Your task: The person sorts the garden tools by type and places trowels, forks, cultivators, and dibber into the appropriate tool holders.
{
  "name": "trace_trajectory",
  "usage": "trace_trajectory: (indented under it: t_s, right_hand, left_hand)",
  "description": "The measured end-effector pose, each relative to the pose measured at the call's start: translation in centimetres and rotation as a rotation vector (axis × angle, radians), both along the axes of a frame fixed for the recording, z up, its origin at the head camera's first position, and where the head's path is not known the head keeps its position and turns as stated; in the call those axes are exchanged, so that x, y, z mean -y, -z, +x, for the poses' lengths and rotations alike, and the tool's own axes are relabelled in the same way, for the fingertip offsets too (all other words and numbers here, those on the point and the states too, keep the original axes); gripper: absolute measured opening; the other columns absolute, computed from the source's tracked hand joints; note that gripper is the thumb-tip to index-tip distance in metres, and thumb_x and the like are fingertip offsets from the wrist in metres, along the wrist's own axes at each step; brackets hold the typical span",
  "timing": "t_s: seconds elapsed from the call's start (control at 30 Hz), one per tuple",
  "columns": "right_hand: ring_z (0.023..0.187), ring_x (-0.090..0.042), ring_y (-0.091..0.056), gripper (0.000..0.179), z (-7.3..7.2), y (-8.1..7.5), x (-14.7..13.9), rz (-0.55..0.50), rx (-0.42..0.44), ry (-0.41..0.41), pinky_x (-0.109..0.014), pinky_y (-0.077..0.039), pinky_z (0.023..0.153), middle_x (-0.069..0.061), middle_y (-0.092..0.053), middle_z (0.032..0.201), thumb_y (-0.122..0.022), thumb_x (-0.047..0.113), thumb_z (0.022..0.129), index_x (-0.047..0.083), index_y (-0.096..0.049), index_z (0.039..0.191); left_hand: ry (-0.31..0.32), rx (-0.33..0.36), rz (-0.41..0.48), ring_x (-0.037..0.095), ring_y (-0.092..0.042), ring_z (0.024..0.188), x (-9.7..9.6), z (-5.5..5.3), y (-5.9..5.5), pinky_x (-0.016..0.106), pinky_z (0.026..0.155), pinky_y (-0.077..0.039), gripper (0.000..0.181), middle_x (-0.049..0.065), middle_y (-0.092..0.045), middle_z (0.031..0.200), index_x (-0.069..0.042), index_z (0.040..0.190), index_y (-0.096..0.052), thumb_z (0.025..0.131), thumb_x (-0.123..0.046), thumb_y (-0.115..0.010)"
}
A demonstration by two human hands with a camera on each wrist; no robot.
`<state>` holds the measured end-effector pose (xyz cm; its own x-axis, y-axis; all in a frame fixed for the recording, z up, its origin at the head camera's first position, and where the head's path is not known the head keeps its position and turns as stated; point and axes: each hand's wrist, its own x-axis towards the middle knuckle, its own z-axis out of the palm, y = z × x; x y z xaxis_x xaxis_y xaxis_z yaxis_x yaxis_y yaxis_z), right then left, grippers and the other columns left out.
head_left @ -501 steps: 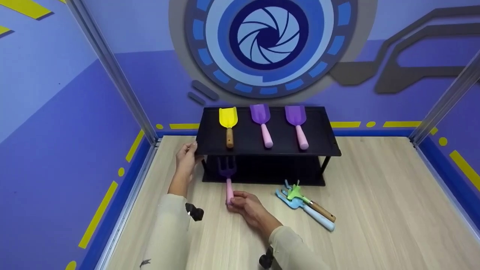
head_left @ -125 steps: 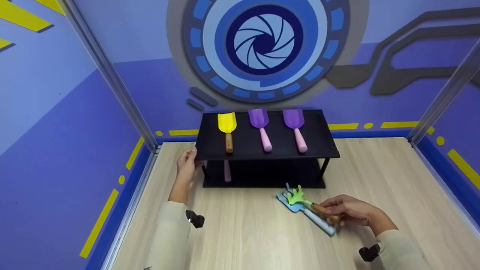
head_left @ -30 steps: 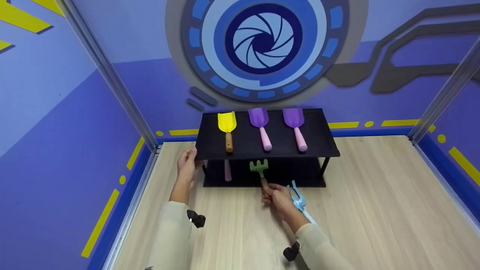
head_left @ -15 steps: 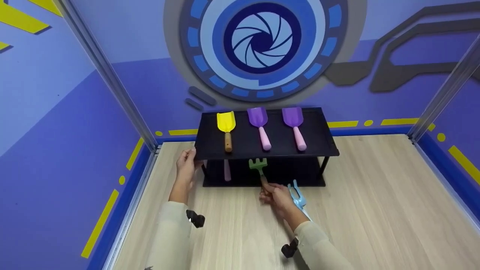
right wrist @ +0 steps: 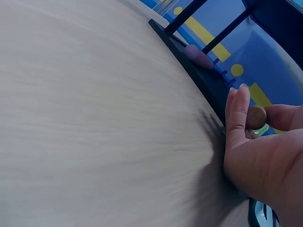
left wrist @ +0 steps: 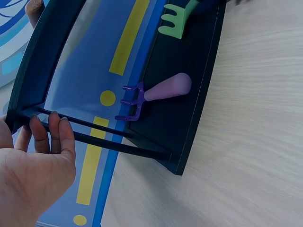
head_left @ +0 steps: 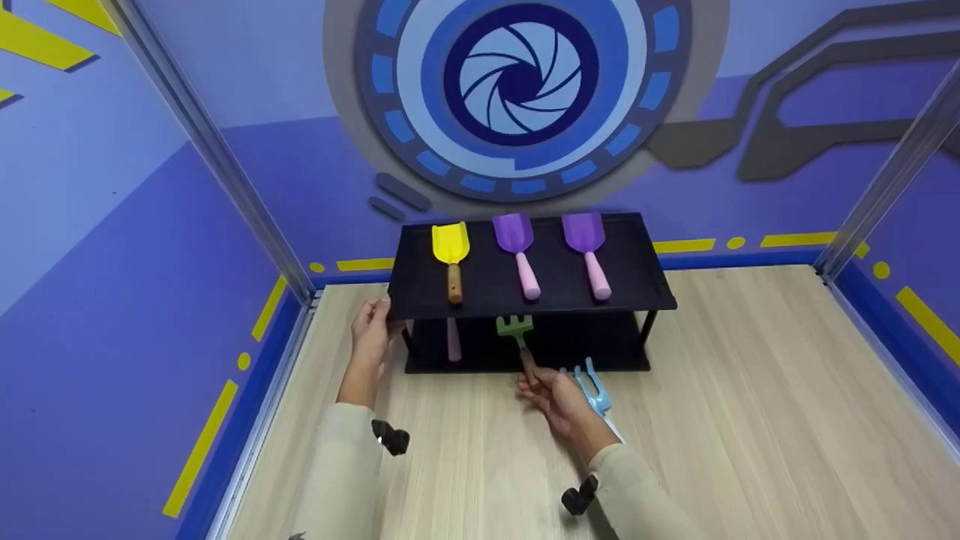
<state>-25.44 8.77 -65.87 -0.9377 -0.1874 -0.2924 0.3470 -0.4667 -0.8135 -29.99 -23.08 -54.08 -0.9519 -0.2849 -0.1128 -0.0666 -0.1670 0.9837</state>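
Note:
A two-level black rack [head_left: 480,285] stands against the back wall. My left hand [head_left: 369,337] holds the left end of its upper level, thumb on top and fingers curled beneath the edge. With my right hand [head_left: 559,401] I pinch the wooden handle end of a green hand rake [head_left: 515,327], whose tines point inward over the lower level. To its left on that level lies a purple hand fork [left wrist: 137,101] with a pink handle [left wrist: 170,87]; the head view hides its tines. Beside my right wrist, a light blue hand fork [head_left: 598,394] lies on the table, partly covered.
On the upper level lie a yellow scoop [head_left: 451,244] with a wooden handle and two purple scoops [head_left: 513,234] with pink handles. Thin black posts [head_left: 646,328] join the levels. Patterned walls border the wooden table [head_left: 750,390] at the back and sides.
The purple fork went onto the lower level. My right hand then lifted the green rake off the blue fork and brought it left to the rack. My left hand stayed on the rack.

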Motion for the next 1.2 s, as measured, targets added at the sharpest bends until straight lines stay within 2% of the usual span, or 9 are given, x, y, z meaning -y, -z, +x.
trace_trajectory:
  t_s: [0.1, 0.2, 0.47, 0.7, 0.8, 0.97, 1.2]
  right_hand:
    - [0.09, -0.013, -0.075, 0.041, 0.1, 0.0, -0.1, 0.03, -0.013, -0.027, -0.02, -0.059, 0.076, -0.012, -0.079, 0.11, -0.046, 0.011, 0.112, -0.016, -0.045, 0.143]
    - [0.09, -0.012, -0.074, 0.043, 0.2, 0.0, 0.0, 0.041, -0.024, -0.034, -0.02, -0.057, 0.075, -0.011, -0.079, 0.113, -0.045, 0.013, 0.114, -0.015, -0.043, 0.146]
    - [0.085, -0.009, -0.072, 0.042, -0.1, -0.3, 0.8, 0.11, -0.007, -0.02, -0.02, -0.054, 0.07, -0.01, -0.079, 0.118, -0.047, 0.018, 0.114, -0.01, -0.048, 0.147]
    - [0.072, -0.005, -0.069, 0.038, -0.4, -0.4, 1.7, 0.137, -0.003, 0.017, -0.018, -0.052, 0.062, -0.009, -0.08, 0.104, -0.051, 0.016, 0.113, -0.012, -0.052, 0.138]
    - [0.072, -0.006, -0.071, 0.038, -0.5, -0.2, 2.0, 0.129, -0.001, 0.05, -0.018, -0.054, 0.064, -0.01, -0.079, 0.099, -0.054, 0.015, 0.112, -0.014, -0.053, 0.136]
    - [0.079, -0.011, -0.075, 0.037, -0.5, 0.1, 2.3, 0.083, 0.002, 0.122, -0.024, -0.063, 0.074, -0.016, -0.076, 0.102, -0.057, 0.012, 0.11, -0.016, -0.052, 0.134]
    - [0.084, -0.014, -0.078, 0.035, -0.4, 0.1, 2.3, 0.067, 0.013, 0.139, -0.025, -0.065, 0.081, -0.022, -0.077, 0.106, -0.057, 0.011, 0.11, -0.017, -0.053, 0.131]
  left_hand:
    - [0.001, 0.005, 0.004, 0.016, -0.063, 0.097, 0.1, 0.1, 0.0, 0.036, 0.103, -0.054, 0.025, -0.002, -0.059, 0.103, -0.009, 0.117, -0.057, 0.115, -0.033, -0.049]
    - [0.0, 0.012, 0.012, 0.013, -0.062, 0.095, 0.1, 0.1, -0.1, 0.037, 0.105, -0.054, 0.024, -0.002, -0.058, 0.104, -0.01, 0.117, -0.057, 0.115, -0.032, -0.049]
    - [-0.001, 0.002, 0.01, 0.014, -0.062, 0.096, 0.1, 0.1, -0.1, 0.032, 0.099, -0.055, 0.024, -0.002, -0.059, 0.103, -0.011, 0.115, -0.057, 0.115, -0.033, -0.049]
    - [-0.001, -0.004, 0.008, 0.014, -0.064, 0.096, 0.1, 0.3, -0.1, 0.033, 0.101, -0.055, 0.026, -0.003, -0.06, 0.103, -0.01, 0.116, -0.058, 0.115, -0.035, -0.049]
    - [-0.007, -0.004, 0.01, 0.015, -0.064, 0.095, 0.1, 0.2, 0.0, 0.032, 0.099, -0.055, 0.025, -0.003, -0.06, 0.101, -0.011, 0.114, -0.058, 0.115, -0.034, -0.05]
    - [0.006, -0.011, 0.031, 0.013, -0.064, 0.093, 0.1, 0.1, 0.1, 0.03, 0.095, -0.056, 0.022, -0.004, -0.061, 0.098, -0.012, 0.111, -0.059, 0.115, -0.032, -0.05]
    - [0.003, -0.009, 0.035, 0.01, -0.064, 0.09, 0.0, -0.1, 0.0, 0.029, 0.095, -0.056, 0.021, -0.004, -0.061, 0.1, -0.011, 0.113, -0.059, 0.115, -0.029, -0.049]
